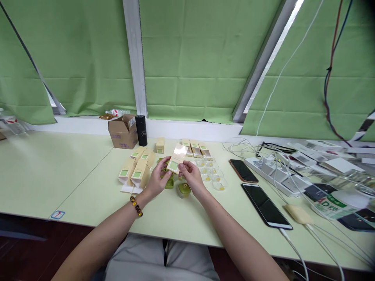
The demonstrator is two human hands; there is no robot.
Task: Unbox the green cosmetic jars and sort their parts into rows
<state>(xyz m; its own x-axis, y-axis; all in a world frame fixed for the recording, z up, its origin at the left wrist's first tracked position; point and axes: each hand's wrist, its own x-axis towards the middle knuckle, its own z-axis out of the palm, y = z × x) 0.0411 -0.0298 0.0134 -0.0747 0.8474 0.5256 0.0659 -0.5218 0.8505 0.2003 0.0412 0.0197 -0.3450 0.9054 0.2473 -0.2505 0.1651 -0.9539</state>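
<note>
Between my left hand (159, 177) and my right hand (191, 177) is a flat cream carton (177, 158) with a green square on its face. Both hands have their fingers closed on its edges, above the table. Beneath it, partly hidden by my hands, are several green lids (169, 183). A small clear container with a green lid (184, 189) stands just below my right hand. To the right, several clear cups (218, 182) with yellow spots sit in rows. Left of my left hand stand several opened cream cartons (140, 173) with flaps out.
More cream cartons (195, 148) and one closed carton (160, 145) stand farther back. Behind are a cardboard box (123, 132) and a black bottle (141, 130). On the right lie two phones (266, 205), a power strip (278, 177), tangled cables and a plastic bottle (341, 203).
</note>
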